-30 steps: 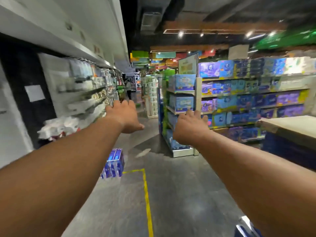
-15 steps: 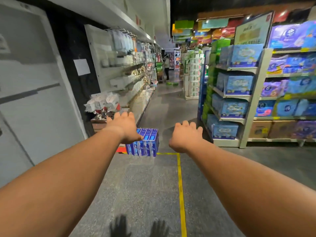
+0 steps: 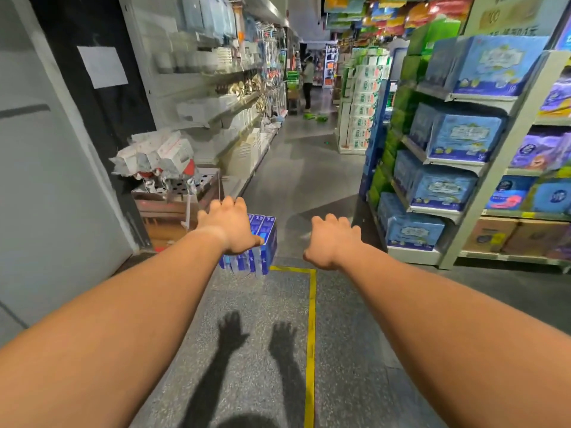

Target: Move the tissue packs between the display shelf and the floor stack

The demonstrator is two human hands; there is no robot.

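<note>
On left, wall shelving point(image 3: 216, 97) with white goods. Left hand point(image 3: 230, 228) stretched forward, fingers loosely spread, empty, in front of blue tissue packs point(image 3: 262, 245) stacked on floor point(image 3: 247, 319) beside yellow line point(image 3: 310, 319). Right hand point(image 3: 332, 240) extended, fingers relaxed, empty. Display shelf point(image 3: 445, 156) at right, loaded with blue packs.

Two bare forearms, no sleeve visible up to the frame edge, left hand point(image 3: 230, 225) and right hand point(image 3: 332, 240) ungloved, no watch, ring, bracelet or wristband observed, paler band across the left wrist, nails not discernible
</note>
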